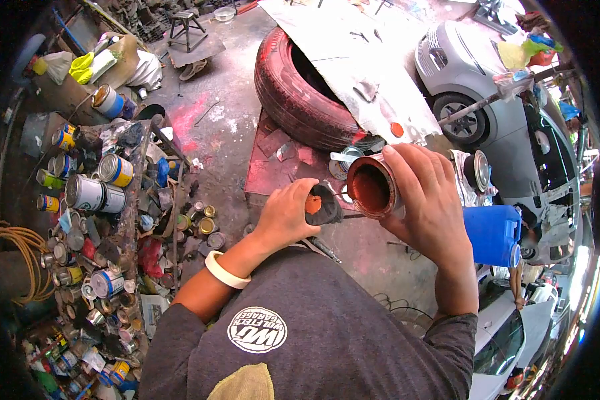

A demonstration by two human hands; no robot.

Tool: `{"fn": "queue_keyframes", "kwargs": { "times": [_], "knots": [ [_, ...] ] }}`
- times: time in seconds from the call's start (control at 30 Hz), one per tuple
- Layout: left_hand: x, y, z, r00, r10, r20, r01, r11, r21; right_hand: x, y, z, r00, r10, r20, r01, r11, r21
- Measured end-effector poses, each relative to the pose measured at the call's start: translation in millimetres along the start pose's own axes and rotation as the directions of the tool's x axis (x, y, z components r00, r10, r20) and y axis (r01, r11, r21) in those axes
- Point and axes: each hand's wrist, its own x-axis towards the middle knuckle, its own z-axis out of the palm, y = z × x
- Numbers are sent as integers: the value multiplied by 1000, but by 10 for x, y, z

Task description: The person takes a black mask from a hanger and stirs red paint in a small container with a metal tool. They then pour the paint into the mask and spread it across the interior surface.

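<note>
My right hand (423, 190) is wrapped round a paint can (393, 175), tilted so its mouth faces left. Reddish-brown paint coats its inside and stained rim. Closed around a small dark cup (328, 215), my left hand (288, 217) holds it just left of the can's mouth. Orange paint (313, 204) shows inside the cup. A thin dark streak spans the gap between can rim and cup. Behind the can stands an open tin (341, 167) with a pale strip across its top.
A large tire (300, 100) lies beyond my hands on a red-stained surface, partly under a white sheet (353, 60). At left, several paint cans (84, 192) crowd a bench. A blue jerrycan (490, 235) stands right; grey and white cars (460, 60) are parked beyond.
</note>
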Motion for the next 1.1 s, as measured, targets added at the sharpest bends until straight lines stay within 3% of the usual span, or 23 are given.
{"fn": "queue_keyframes", "kwargs": {
  "times": [1.1],
  "knots": [
    [-48, 37, 61, 999, 0, 38, 0, 1000, -3, -69, -63, -52, 998, 27, -53, -27, 1000, -3]
  ]
}}
